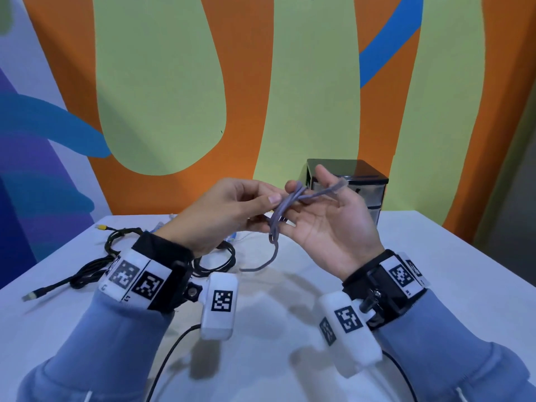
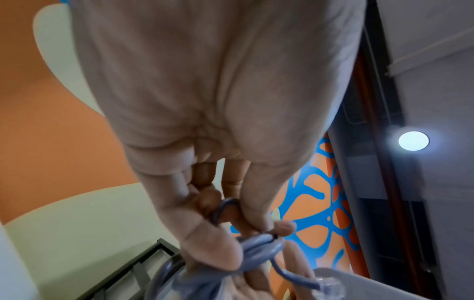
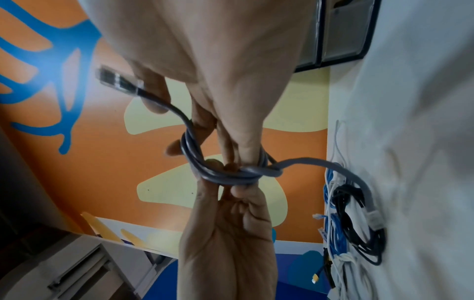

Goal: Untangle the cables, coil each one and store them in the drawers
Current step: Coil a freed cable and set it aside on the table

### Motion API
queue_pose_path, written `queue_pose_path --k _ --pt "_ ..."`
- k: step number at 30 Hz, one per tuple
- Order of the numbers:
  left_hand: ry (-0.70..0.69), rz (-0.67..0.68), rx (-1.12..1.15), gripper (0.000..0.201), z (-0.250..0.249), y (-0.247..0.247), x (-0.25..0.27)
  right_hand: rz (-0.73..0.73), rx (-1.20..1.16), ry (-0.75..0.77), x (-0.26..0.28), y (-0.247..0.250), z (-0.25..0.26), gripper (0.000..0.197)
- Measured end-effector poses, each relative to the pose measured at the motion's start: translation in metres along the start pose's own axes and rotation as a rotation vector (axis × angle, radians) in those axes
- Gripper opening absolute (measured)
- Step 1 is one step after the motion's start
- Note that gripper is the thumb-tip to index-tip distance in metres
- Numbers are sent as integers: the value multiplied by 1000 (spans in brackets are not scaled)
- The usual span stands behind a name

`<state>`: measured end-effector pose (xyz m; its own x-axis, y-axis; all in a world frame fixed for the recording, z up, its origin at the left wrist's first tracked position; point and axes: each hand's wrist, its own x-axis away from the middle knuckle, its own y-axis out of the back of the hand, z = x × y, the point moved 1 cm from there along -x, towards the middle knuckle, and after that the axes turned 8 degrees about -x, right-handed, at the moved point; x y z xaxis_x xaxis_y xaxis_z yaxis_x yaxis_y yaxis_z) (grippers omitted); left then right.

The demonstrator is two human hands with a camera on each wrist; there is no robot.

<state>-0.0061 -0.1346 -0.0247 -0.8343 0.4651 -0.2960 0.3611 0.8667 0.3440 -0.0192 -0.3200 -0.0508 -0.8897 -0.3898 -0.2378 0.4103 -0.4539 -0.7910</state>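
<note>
Both hands raised above the white bench (image 1: 406, 271), meeting over its middle. Grey round-jacketed network cable (image 1: 280, 216) bunched into a small coil between them, clear of the bench surface.

Left hand (image 1: 229, 210): thumb and fingertips pinched on the coil's near side, grip clenched on the strands. Right hand (image 1: 327, 224): palm up, fingers threaded through the loops, grip grasping the coil at its crossing; wrist view showed several turns wrapped around those fingers.

One clear plastic plug (image 1: 339, 185) stuck out to the right past the right forefinger. The other tail dropped from the coil straight down and curled left onto the bench, its end just touching the surface.

Key relation: coil's long axis ran roughly left to right between the two grips; the loose tail hung below, nearer the left hand. Judged the hanging tail remained to be wound in, likely fed by the left hand.

Dark drawer unit with translucent fronts (image 1: 359, 192) stood behind the right hand, against the wall. Black cable bundle (image 1: 95, 265) lay left on the bench, blue and white cables (image 3: 336, 223) beside it.
</note>
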Motion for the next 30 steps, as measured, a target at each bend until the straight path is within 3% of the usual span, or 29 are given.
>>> queue_pose_path --k 4,9,13,16,24,26,30 --pt "191 -99 117 24 7 7 -3 -87 -53 70 -2 8 8 58" --pt "342 -221 394 25 5 -1 -8 -144 43 157 -4 4 7 34" --pt "258 -205 627 24 1 -1 -5 -148 34 233 -7 1 7 19" --pt "140 -167 678 20 0 -8 -6 -158 6 262 -7 2 11 10" --pt "35 -188 761 13 10 -24 -10 -248 -35 284 -6 0 15 15" --pt "16 -215 698 11 10 -27 -11 -249 3 278 -6 2 14 17" --pt "-84 -277 154 15 7 -27 -7 -172 317 150 -7 6 5 31"
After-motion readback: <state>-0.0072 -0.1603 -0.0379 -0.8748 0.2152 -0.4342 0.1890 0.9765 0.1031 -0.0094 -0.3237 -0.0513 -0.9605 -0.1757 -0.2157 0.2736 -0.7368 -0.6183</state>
